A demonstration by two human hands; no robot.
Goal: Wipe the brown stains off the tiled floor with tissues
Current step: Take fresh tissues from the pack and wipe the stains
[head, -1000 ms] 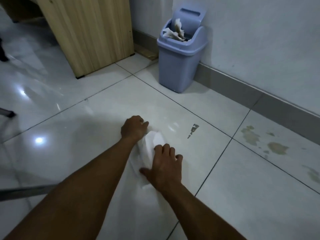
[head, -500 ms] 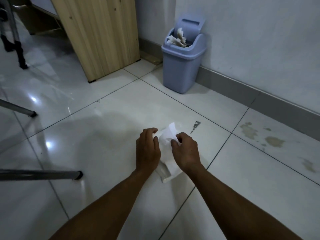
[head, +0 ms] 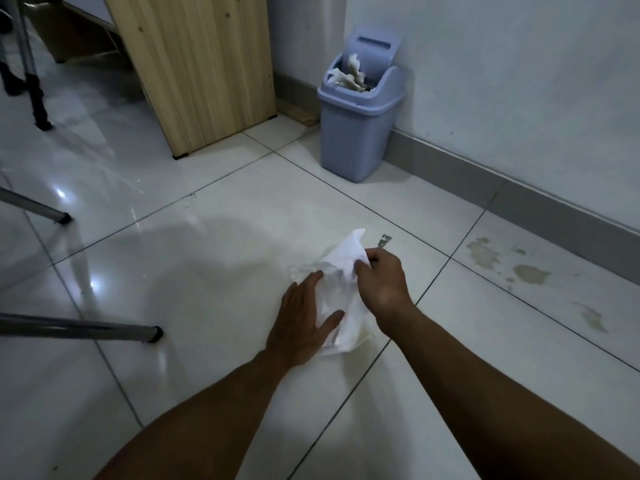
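Pinching tissue (head: 346,254), right hand (head: 382,282); left hand (head: 304,317) seemingly flat.

The room is dim and a bit blue. Bright lights shine back off the shiny floor (head: 104,188) on my left. My big round shadow lies on the tiles. Straight lines bend near the edges.

- Our left hand (head: 304,323) is bare: no glove, ring or watch on what shows of it.
- Our right hand (head: 381,282) is bare too.
- Both forearms are uncovered, running in from six o'clock with no sleeve edge in view.
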